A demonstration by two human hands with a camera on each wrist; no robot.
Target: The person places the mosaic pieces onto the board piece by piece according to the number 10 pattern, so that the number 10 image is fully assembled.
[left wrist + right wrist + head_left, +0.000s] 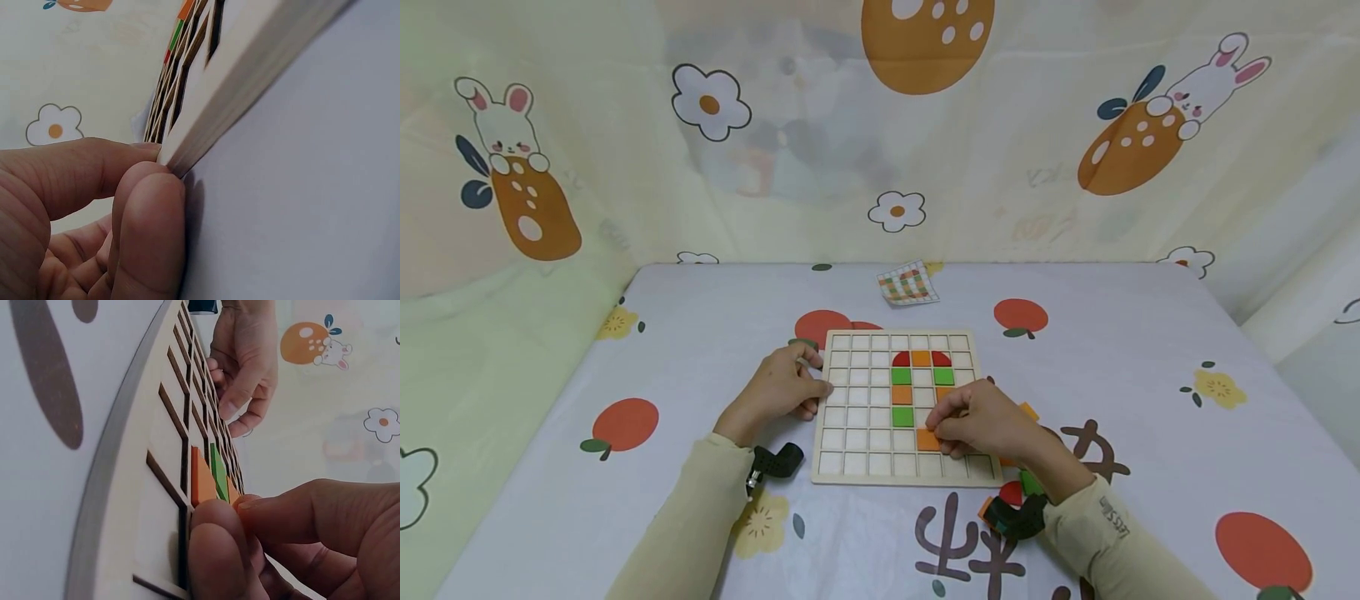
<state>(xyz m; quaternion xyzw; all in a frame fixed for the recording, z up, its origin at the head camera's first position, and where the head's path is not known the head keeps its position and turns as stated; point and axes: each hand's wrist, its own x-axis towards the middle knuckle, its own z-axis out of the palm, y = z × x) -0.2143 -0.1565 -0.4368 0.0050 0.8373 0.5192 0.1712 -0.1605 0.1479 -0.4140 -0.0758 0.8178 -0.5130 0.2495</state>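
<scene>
A pale wooden grid board (855,440) lies on the table with red, green and orange tiles in its cells. At its left edge is my left hand (778,385); thumb and fingers (150,225) pinch the rim. My right hand (981,421) is over the lower right of the board, thumb and index fingertips bent together at an orange square tile (928,440). In the right wrist view the fingertips overlap the near end of that orange tile (202,478). A green square tile (902,417) sits up and left of it, under another orange tile (902,394).
Loose pieces, among them a red one (1011,493) and a green one (1030,482), lie beside the board under the right wrist. A small patterned card (908,284) is behind the board. Printed curtains hang at the back and sides.
</scene>
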